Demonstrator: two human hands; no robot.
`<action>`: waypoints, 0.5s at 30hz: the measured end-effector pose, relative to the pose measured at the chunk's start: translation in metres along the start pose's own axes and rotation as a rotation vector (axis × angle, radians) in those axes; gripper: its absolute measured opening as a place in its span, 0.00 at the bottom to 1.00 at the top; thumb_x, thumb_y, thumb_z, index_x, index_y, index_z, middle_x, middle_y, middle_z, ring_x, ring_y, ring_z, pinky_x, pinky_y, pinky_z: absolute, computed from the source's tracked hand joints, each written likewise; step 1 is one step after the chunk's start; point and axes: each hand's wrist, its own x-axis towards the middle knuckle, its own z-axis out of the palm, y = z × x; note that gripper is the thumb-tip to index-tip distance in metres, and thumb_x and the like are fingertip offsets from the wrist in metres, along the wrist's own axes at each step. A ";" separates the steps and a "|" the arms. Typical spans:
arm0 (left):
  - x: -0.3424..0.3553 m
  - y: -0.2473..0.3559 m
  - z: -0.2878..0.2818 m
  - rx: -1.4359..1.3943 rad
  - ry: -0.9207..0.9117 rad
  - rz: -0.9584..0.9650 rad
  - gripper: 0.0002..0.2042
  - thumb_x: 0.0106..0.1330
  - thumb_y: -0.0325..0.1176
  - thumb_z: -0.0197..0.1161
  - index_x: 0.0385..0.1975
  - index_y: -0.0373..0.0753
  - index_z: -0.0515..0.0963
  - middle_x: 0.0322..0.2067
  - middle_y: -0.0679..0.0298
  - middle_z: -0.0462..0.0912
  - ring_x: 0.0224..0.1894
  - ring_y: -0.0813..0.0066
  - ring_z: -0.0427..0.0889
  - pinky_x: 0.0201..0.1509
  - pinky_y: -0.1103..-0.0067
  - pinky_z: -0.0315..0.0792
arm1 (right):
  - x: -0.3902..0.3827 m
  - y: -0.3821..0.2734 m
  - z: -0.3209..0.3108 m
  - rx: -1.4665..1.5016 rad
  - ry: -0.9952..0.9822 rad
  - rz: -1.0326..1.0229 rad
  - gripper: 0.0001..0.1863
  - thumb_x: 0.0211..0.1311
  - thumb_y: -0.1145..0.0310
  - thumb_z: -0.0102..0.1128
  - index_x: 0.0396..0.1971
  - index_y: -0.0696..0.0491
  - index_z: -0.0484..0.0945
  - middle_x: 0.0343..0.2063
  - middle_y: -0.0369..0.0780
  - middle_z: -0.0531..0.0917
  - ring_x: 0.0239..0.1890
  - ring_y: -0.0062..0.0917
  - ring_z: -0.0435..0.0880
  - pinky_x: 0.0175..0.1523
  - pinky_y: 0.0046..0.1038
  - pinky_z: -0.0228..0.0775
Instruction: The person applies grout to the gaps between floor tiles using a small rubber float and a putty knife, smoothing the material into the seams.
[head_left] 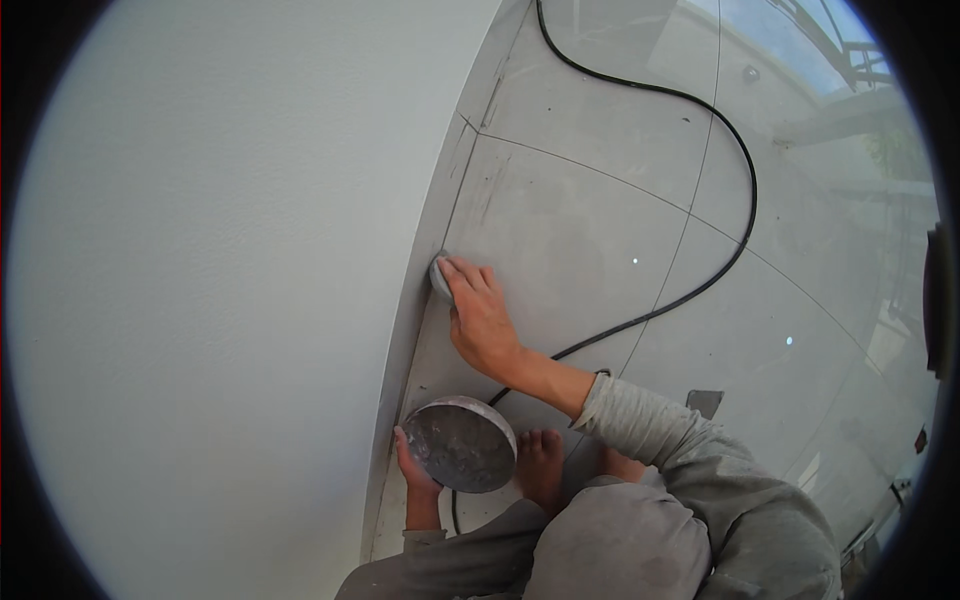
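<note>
My left hand (415, 468) is wrapped round the side of a shallow round bowl (460, 447), tilted so that its grey, powder-stained inside shows. Ahead of it, my right hand (482, 318) presses a small light-grey pad (441, 279), perhaps a sponge or folded cloth, into the corner where the skirting tile (408, 318) meets the floor. Its fingers lie over the pad and cover most of it. Dark lines run along the joint beyond my fingertips.
A white wall (230, 300) fills the left side. Over the large grey floor tiles (580, 180) a black cable (752, 190) loops and passes under my right forearm. A small dark flat piece (705, 402) lies right of my sleeve. My bare foot (541, 465) is beside the bowl.
</note>
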 end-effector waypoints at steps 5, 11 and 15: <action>0.002 0.000 -0.001 0.070 0.044 0.048 0.34 0.78 0.63 0.43 0.62 0.35 0.75 0.59 0.51 0.80 0.60 0.53 0.80 0.65 0.59 0.74 | 0.002 -0.004 -0.017 0.149 -0.011 0.078 0.33 0.54 0.90 0.51 0.65 0.65 0.67 0.60 0.55 0.71 0.58 0.52 0.70 0.66 0.47 0.63; 0.005 -0.011 -0.012 -0.004 0.101 0.108 0.34 0.78 0.62 0.43 0.61 0.35 0.76 0.58 0.51 0.81 0.59 0.53 0.80 0.64 0.59 0.75 | 0.049 0.017 0.008 -0.019 0.261 0.062 0.36 0.53 0.90 0.51 0.67 0.67 0.64 0.58 0.57 0.70 0.57 0.54 0.69 0.65 0.47 0.63; 0.005 -0.015 -0.018 -0.042 0.060 0.084 0.34 0.78 0.62 0.43 0.61 0.35 0.75 0.58 0.51 0.81 0.60 0.53 0.80 0.64 0.59 0.75 | -0.021 0.003 0.025 0.031 0.131 0.059 0.37 0.51 0.90 0.51 0.67 0.67 0.65 0.56 0.55 0.71 0.56 0.52 0.70 0.65 0.47 0.64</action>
